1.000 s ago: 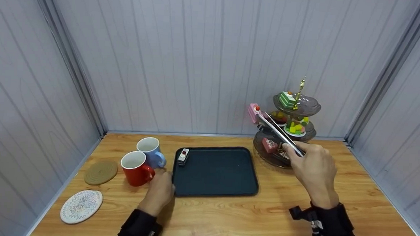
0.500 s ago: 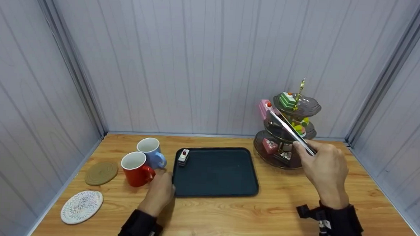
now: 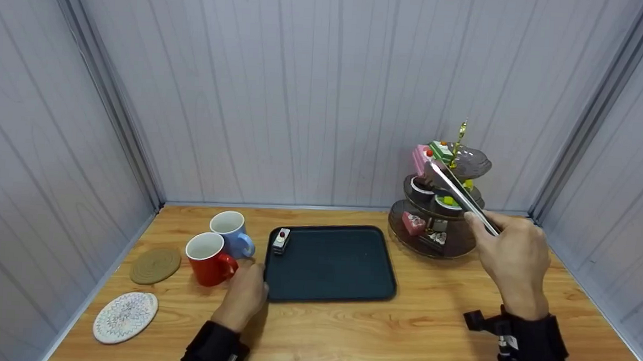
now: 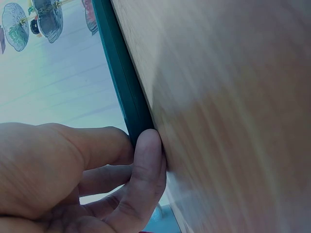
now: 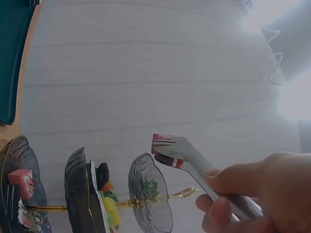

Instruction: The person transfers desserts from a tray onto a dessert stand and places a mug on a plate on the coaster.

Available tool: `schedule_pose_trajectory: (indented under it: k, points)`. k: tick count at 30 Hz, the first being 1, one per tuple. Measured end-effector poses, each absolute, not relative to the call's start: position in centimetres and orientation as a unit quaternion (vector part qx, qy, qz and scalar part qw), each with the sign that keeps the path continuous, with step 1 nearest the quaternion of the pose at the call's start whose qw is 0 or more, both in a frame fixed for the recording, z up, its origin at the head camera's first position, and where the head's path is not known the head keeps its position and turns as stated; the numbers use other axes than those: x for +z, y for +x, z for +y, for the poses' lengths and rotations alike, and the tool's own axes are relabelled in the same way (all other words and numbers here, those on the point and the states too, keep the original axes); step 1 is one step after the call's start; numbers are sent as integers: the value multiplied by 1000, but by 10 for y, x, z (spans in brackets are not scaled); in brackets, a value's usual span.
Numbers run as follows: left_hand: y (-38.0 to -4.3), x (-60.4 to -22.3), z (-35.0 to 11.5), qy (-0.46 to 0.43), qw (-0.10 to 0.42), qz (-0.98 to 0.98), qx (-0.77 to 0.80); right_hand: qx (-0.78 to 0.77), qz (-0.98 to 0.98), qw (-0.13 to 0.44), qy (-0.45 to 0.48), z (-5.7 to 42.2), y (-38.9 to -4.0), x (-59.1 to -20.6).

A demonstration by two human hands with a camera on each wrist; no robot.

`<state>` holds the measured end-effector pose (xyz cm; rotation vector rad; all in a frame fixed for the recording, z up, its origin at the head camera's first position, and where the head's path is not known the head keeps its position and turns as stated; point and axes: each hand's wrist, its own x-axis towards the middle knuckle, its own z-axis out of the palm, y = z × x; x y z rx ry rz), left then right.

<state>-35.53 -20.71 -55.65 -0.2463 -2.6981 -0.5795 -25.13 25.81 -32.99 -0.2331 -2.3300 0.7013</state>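
Note:
My right hand (image 3: 515, 262) grips metal tongs (image 3: 464, 196), whose tips pinch a pink cake slice (image 3: 420, 157) with a red topping. The slice hangs over the left side of a three-tier glass stand (image 3: 475, 162), in line with a green cake slice (image 3: 439, 152) on the top tier. In the right wrist view, thumb and fingers press the tongs (image 5: 194, 158) together, and the slice appears apart from the stand. At the dark tray's (image 3: 333, 269) left edge, my left hand (image 3: 245, 289) pinches the rim between thumb and fingers, plain in the left wrist view.
A small layered cake (image 3: 280, 241) sits at the tray's upper left. Close to my left hand stand a red mug (image 3: 207, 265) and a blue mug (image 3: 236, 239). Two round coasters lie further left, one tan (image 3: 154, 265), one patterned white (image 3: 125, 317). Panelled walls surround the table.
My right hand has moved right and slightly down, carrying the pink slice in the tongs from left of the stand to beside the green slice. My left hand stays at the tray.

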Motion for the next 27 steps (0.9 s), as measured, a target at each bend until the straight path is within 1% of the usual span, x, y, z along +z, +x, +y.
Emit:
schedule_pose_trajectory:
  k: [7, 12, 18, 22, 27]
  points:
    - [-359, -556, -207, -83, 177, -962, -192, 267, -892, 350, -101, 268, -248, -327]
    - [-361, -557, -207, -76, 170, -966, -182, 269, -892, 342, -120, 275, -246, -324]
    - [-362, -560, -208, -77, 185, -964, -174, 261, -895, 334, -134, 284, -244, -323]
    - [-362, -559, -208, -79, 184, -964, -175, 263, -896, 327, -145, 291, -242, -321]
    - [-360, -560, -208, -89, 205, -958, -179, 262, -894, 328, -153, 297, -240, -319]
